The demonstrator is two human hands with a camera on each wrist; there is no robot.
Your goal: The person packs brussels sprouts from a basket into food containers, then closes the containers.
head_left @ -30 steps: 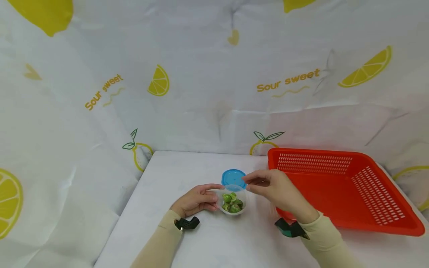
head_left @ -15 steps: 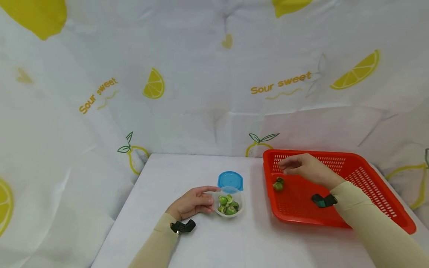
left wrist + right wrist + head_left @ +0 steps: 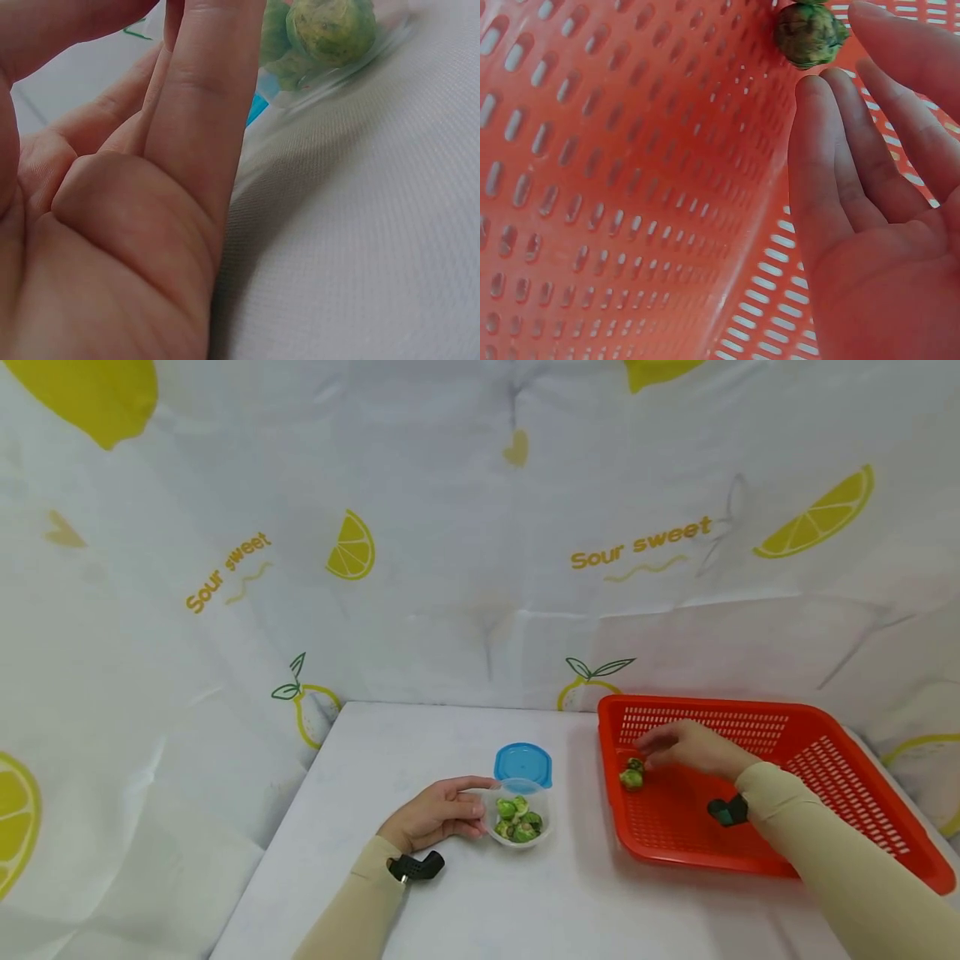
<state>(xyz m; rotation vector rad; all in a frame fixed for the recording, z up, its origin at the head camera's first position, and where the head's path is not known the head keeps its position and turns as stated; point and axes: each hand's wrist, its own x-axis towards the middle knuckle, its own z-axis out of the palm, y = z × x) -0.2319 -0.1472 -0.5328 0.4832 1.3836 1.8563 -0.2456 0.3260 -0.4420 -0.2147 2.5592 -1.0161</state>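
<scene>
Your left hand (image 3: pixel 438 814) grips left side of clear bowl (image 3: pixel 547 817), bowl sprouts (image 3: pixel 519 827) inside. Your right hand (image 3: pixel 693 750) released, fingers loose, just beside basket sprouts (image 3: pixel 632 779), inside left edge of red basket (image 3: pixel 678 835). Blue lid (image 3: pixel 522 763) beyond bowl, toward desk's (image 3: pixel 495 906) far edge.

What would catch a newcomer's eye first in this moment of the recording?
Most likely the bright red basket on the right of the table, with a couple of green sprouts near its left wall and the right grip beside them. Next, the clear bowl of more sprouts, its side held by the left grip, with a blue lid lying behind it. Yellow lemon prints stand out on the white sheet behind.
</scene>
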